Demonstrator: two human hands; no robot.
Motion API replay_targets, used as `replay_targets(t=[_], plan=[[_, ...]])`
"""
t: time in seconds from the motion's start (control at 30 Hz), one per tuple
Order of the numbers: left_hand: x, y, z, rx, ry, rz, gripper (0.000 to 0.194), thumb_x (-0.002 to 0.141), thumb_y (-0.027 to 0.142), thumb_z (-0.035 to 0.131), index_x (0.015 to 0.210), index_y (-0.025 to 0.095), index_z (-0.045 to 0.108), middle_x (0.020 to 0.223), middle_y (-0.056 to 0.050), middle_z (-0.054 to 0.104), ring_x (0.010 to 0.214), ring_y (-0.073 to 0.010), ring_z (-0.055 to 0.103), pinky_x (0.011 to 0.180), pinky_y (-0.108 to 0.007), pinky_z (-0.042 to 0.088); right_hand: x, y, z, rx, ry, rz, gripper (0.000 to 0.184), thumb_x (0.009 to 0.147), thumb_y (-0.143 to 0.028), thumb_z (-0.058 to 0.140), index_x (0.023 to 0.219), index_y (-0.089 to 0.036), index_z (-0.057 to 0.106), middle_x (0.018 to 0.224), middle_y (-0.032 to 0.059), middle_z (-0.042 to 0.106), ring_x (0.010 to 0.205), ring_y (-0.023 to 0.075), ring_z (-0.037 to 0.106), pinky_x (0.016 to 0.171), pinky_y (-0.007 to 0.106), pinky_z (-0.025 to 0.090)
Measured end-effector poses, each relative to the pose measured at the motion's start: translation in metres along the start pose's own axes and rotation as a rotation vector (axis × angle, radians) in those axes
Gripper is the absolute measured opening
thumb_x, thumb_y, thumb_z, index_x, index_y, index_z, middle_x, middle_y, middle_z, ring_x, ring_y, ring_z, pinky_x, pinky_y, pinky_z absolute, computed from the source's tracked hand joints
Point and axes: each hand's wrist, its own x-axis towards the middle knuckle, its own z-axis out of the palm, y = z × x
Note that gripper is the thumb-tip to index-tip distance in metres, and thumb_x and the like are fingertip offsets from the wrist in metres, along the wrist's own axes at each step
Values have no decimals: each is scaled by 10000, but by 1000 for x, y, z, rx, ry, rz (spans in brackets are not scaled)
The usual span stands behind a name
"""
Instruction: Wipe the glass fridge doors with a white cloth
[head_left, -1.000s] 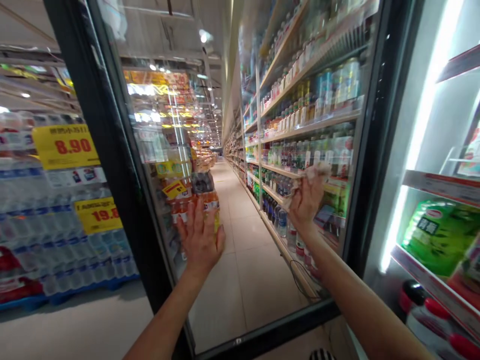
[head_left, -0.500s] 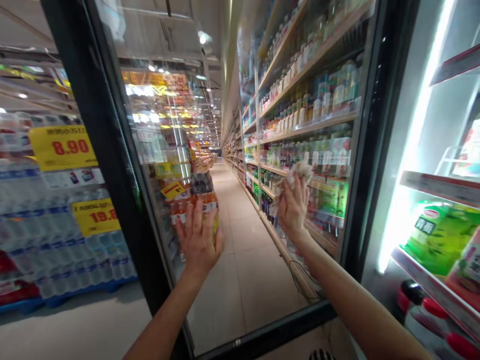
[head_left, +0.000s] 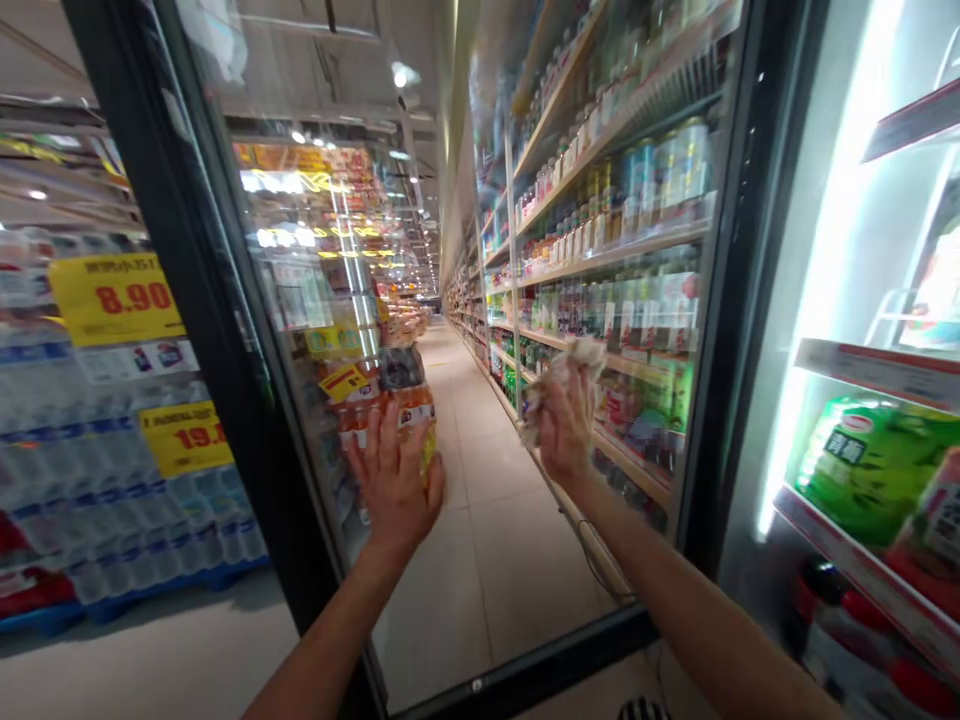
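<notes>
In front of me stands a glass cooler door (head_left: 480, 560) in a black frame, swung out into the aisle. My left hand (head_left: 397, 478) lies flat against the lower left of the pane, fingers spread, holding nothing. On the right half of the glass, my right hand (head_left: 566, 425) presses a crumpled, pale cloth (head_left: 583, 358) to the surface. The cloth shows above and to the left of the fingers; the palm hides the rest. Shelves of bottles appear in the glass behind both hands.
To the right is the lit cooler, with a green pouch (head_left: 862, 465) on a shelf and red-capped bottles (head_left: 862, 610) below. Stacked packs of bottled water (head_left: 142, 500) stand at left under a yellow price sign (head_left: 112, 300). Tiled floor (head_left: 150, 670) runs beneath.
My right hand has slid the cloth a little left and down across the glass. My left hand stays in place on the pane. The view has shifted slightly.
</notes>
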Motion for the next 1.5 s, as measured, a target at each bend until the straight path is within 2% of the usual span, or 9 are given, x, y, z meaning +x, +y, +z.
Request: replay_targets(t=[0.17, 0.3, 0.5, 0.7, 0.9, 0.97, 1.1, 1.3, 1.5], plan=[[39, 36, 18, -175, -101, 296, 608, 852, 171, 425, 1410, 165, 183, 1423, -119, 344, 1357, -199, 230, 1093, -417, 249, -2, -66, 6, 535, -137, 85, 546, 906, -384, 189, 1429, -239, 136, 1484, 39, 271, 1373, 211, 243, 1113, 478, 273], [61, 63, 47, -21, -181, 309, 533, 888, 261, 404, 1383, 124, 261, 1407, -122, 369, 1366, -216, 194, 1110, -444, 193, 8, -60, -5, 735, -105, 247, 537, 914, -337, 182, 1432, -241, 82, 1491, 48, 253, 1338, 189, 325, 1085, 427, 343], [92, 32, 41, 19, -216, 411, 500, 882, 216, 392, 1374, 192, 306, 1421, -57, 358, 1360, -191, 220, 1137, -452, 113, 23, 0, -12, 70, 93, 162, 517, 901, -285, 259, 1413, -265, 197, 1482, 70, 265, 1362, 237, 265, 1094, 528, 221], [115, -22, 9, 119, 30, 36, 561, 850, 302, 452, 1371, 150, 309, 1478, -79, 237, 1364, -283, 181, 1120, -514, 134, 2, 21, -2, -324, -97, 97, 543, 866, -267, 334, 1403, -263, 253, 1514, 73, 177, 1402, 264, 113, 1090, 545, 170], [49, 6, 21, 34, -375, 797, 481, 851, 238, 463, 1325, 203, 388, 1435, -34, 343, 1377, -189, 157, 1141, -362, 135, -4, 17, -2, -311, -80, 88, 548, 852, -247, 346, 1394, -269, 275, 1506, 68, 208, 1395, 253, 152, 1092, 527, 182], [58, -5, 15, 72, -355, 712, 453, 851, 223, 469, 1300, 243, 416, 1425, -17, 360, 1374, -192, 174, 1138, -387, 138, -3, 18, -3, -299, -70, 76, 549, 849, -235, 356, 1392, -273, 280, 1501, 68, 223, 1394, 247, 159, 1095, 523, 180], [80, -32, -2, 166, -92, 237, 498, 821, 175, 496, 1307, 228, 403, 1477, -61, 243, 1383, -228, 132, 1129, -443, 150, -3, 16, -3, -286, -59, 90, 535, 850, -230, 374, 1379, -277, 309, 1494, 73, 244, 1392, 253, 169, 1090, 532, 186], [39, -31, -8, -1, -437, 1006, 403, 843, 243, 457, 1243, 286, 465, 1430, 43, 349, 1378, -126, 138, 1157, -320, 98, -3, 14, -3, -281, -58, 89, 520, 852, -233, 381, 1369, -266, 334, 1492, 76, 250, 1387, 254, 187, 1094, 526, 179], [91, -49, -12, 190, -144, 397, 482, 843, 219, 479, 1317, 213, 392, 1455, -82, 291, 1383, -216, 128, 1128, -447, 152, -2, 14, -2, -293, -35, 85, 495, 856, -243, 381, 1351, -239, 371, 1475, 99, 285, 1384, 255, 199, 1092, 513, 182]])
